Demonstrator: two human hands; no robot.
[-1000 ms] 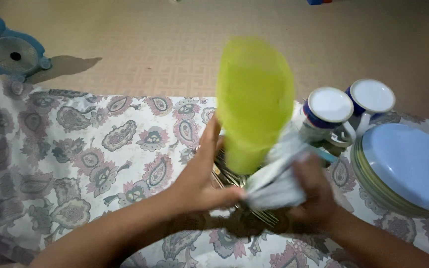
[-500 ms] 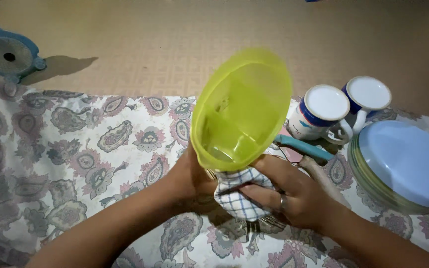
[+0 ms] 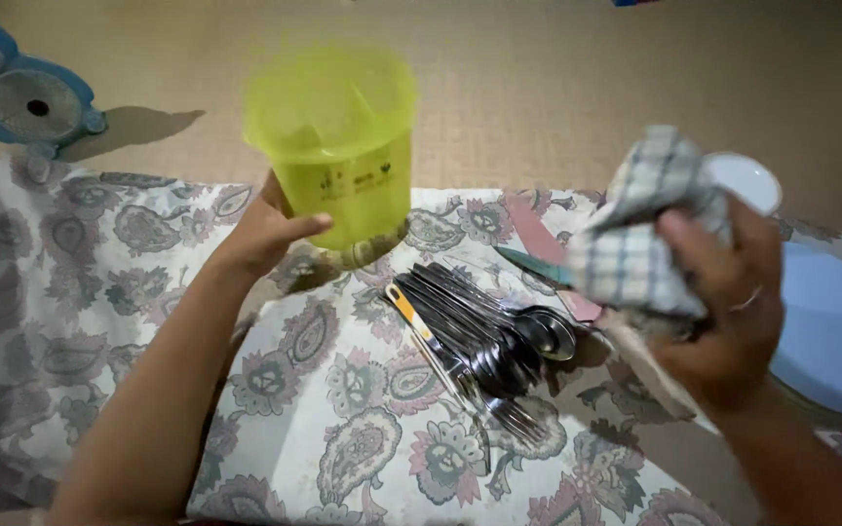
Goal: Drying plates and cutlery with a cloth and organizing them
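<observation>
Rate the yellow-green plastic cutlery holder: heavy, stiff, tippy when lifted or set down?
Probably light: the left hand holds the yellow-green cutlery holder up alone, gripping near its base. Likely stiff, since the moulded walls and inner dividers keep their shape. It looks empty, with the spoons and forks lying on the paisley cloth, so it may tip easily if nudged.

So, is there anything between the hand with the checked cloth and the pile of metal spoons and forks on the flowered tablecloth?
Nothing visible. The right hand, gripping the checked cloth, is raised right of the pile of metal spoons and forks; only flowered tablecloth lies between.
</observation>
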